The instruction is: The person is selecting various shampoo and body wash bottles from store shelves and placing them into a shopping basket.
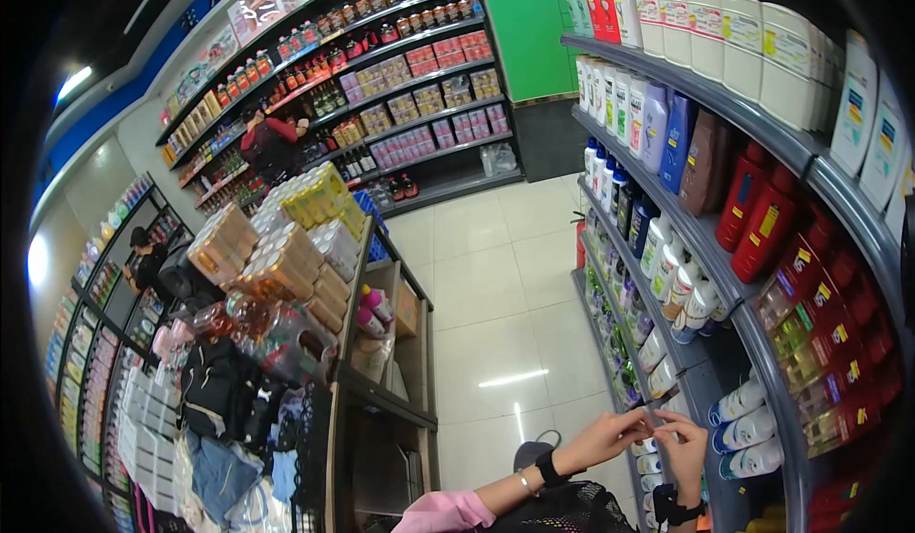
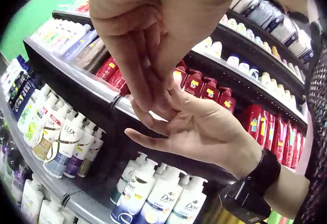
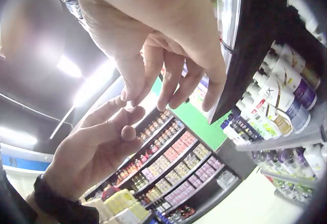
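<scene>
In the head view my left hand (image 1: 615,440) and right hand (image 1: 682,449) meet at the fingertips in front of the right-hand shelves. From the left wrist, my left hand (image 2: 153,35) hangs with bent fingers touching the fingers of my right hand (image 2: 204,134), whose thumb stands apart. In the right wrist view, my right hand's (image 3: 153,40) thumb and a finger meet beside the fingertips of my left hand (image 3: 92,150); its other fingers hang loosely. No object shows in either hand, though the contact spot is partly hidden.
Pump bottles (image 2: 135,193) fill the near shelf (image 1: 701,256). At left, a display table (image 1: 348,380) bears packs of cans (image 1: 286,266) and a black backpack (image 1: 214,385). A tiled floor (image 1: 486,323) runs between. Two people stand by the far shelves, one in red sleeves (image 1: 272,142).
</scene>
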